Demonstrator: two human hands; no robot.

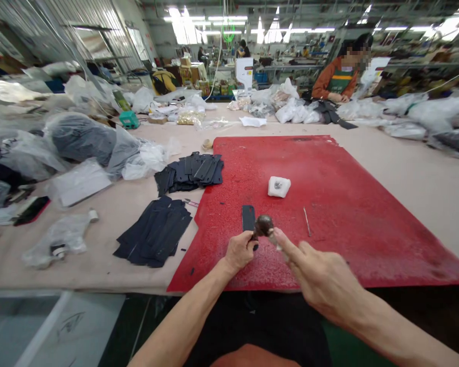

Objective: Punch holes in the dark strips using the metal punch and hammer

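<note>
My right hand point(323, 278) is closed around the handle of a hammer point(264, 224), the round metal head slightly blurred. My left hand point(240, 252) pinches a short dark punch, largely hidden behind the fingers and the hammer head. Just beyond the left fingers, a dark strip of material point(248, 216) lies on the red mat point(340, 204). A white block point(279, 186) with a grey patch on top sits farther back on the mat. To the right rests a thin metal rod point(307, 221).
Left of the mat lie two piles of dark cut pieces, a nearer pile point(155, 232) and a farther pile point(191, 171). Plastic-wrapped bundles point(84, 140) crowd the table's left side. A co-worker point(336, 79) handles dark pieces across the table. A turquoise box point(129, 120) stands at back left.
</note>
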